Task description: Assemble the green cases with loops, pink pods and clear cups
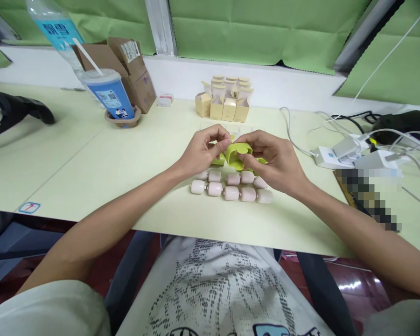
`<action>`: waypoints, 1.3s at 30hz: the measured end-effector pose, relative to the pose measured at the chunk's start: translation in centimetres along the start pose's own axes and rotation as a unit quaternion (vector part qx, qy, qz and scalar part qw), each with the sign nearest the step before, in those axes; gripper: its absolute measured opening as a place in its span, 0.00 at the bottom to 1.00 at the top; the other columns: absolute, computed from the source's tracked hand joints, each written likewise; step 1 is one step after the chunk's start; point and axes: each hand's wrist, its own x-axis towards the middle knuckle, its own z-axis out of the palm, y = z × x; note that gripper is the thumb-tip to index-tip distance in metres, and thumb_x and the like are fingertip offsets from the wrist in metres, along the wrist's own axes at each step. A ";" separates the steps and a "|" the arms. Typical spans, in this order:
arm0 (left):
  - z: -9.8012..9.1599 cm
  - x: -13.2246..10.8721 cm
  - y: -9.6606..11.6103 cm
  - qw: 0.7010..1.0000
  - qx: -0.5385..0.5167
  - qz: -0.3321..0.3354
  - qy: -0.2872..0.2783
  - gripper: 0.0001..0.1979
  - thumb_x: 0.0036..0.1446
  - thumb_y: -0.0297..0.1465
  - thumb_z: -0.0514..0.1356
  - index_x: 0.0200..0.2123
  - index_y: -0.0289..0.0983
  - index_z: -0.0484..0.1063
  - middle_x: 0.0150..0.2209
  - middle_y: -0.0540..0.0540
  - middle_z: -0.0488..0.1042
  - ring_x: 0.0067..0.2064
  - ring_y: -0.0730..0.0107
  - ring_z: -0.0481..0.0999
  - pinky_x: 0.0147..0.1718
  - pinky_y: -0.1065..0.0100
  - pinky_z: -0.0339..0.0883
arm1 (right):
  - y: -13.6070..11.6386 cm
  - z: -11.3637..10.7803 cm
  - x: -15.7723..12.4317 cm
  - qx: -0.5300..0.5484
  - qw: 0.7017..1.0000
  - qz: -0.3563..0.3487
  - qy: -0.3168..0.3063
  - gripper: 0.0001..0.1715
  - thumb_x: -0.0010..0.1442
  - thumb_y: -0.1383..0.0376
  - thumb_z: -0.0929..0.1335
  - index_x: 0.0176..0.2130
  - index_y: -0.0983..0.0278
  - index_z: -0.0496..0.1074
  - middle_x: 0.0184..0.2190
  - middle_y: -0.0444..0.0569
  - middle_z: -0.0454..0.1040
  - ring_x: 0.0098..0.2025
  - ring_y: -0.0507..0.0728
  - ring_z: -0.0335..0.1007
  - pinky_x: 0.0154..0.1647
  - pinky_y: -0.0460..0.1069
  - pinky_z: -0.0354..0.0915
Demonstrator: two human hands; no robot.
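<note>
My right hand (pixel 271 156) grips a hollow lime-green plastic shell (pixel 235 156), its thumb at the opening. Close beside it, my left hand (pixel 208 147) is closed in a pinch at the shell's upper left; what sits between its fingertips is too small to make out. More green pieces (pixel 218 161) lie under and behind the hands, partly hidden. In front of them, two rows of pale pink, barrel-shaped pieces (pixel 232 192) lie on the table (pixel 154 154). Faint clear plastic parts (pixel 257 127) show just beyond my fingers.
Several small yellow boxes (pixel 222 109), some with raised flaps, stand by the wall. At left are a blue cup (pixel 112 95) with a straw, a large bottle (pixel 56 32) and a cardboard box (pixel 136 79). A white power strip (pixel 331 157) with cables lies at right.
</note>
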 end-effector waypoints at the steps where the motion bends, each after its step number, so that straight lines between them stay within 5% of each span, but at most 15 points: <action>1: 0.1 -0.1 -0.1 1.000 0.005 0.002 0.001 0.29 0.60 0.61 0.73 0.35 0.39 0.77 0.33 0.48 0.75 0.35 0.68 0.75 0.33 0.67 0.70 | 0.0 0.0 -0.1 -0.008 1.000 -0.002 0.000 0.11 0.66 0.64 0.75 0.49 0.61 0.82 0.37 0.46 0.85 0.35 0.56 0.82 0.40 0.53 0.79; 19: 0.0 -0.3 0.7 0.998 0.058 -0.023 -0.020 0.29 0.62 0.60 0.71 0.36 0.37 0.78 0.35 0.46 0.78 0.36 0.70 0.77 0.34 0.70 0.73 | 0.4 -0.2 -0.1 -0.063 0.998 -0.006 0.011 0.12 0.64 0.65 0.73 0.48 0.60 0.82 0.38 0.46 0.85 0.35 0.56 0.80 0.40 0.52 0.78; 25: -4.5 2.1 -0.7 0.975 0.204 -0.042 0.073 0.12 0.69 0.41 0.68 0.40 0.38 0.77 0.40 0.45 0.81 0.43 0.68 0.79 0.37 0.71 0.73 | 1.4 -1.6 0.9 0.049 0.995 0.080 -0.046 0.27 0.65 0.59 0.78 0.62 0.59 0.84 0.54 0.51 0.86 0.42 0.60 0.85 0.43 0.57 0.85; 29: -7.3 2.8 -0.8 0.929 0.295 -0.207 0.083 0.03 0.69 0.31 0.65 0.43 0.38 0.76 0.46 0.44 0.81 0.36 0.71 0.79 0.33 0.71 0.72 | 1.8 -2.3 1.3 -0.042 0.997 0.035 -0.051 0.27 0.66 0.60 0.78 0.63 0.59 0.85 0.54 0.51 0.87 0.44 0.61 0.86 0.49 0.58 0.85; 33: -8.0 2.4 1.0 0.893 0.266 -0.362 -0.016 0.17 0.73 0.41 0.65 0.58 0.40 0.74 0.54 0.38 0.82 0.35 0.65 0.84 0.33 0.66 0.76 | 2.6 -1.7 0.8 -0.240 0.968 -0.051 -0.048 0.14 0.70 0.66 0.75 0.53 0.63 0.89 0.45 0.54 0.87 0.40 0.60 0.84 0.47 0.56 0.81; 39: -8.0 2.1 2.5 0.867 0.224 -0.429 -0.120 0.58 0.53 0.39 0.79 0.81 0.51 0.55 0.73 0.30 0.69 0.45 0.51 0.90 0.41 0.57 0.83 | 4.0 -0.1 0.2 -0.396 0.912 -0.054 -0.093 0.16 0.74 0.68 0.70 0.53 0.64 0.88 0.47 0.59 0.86 0.46 0.66 0.83 0.43 0.57 0.76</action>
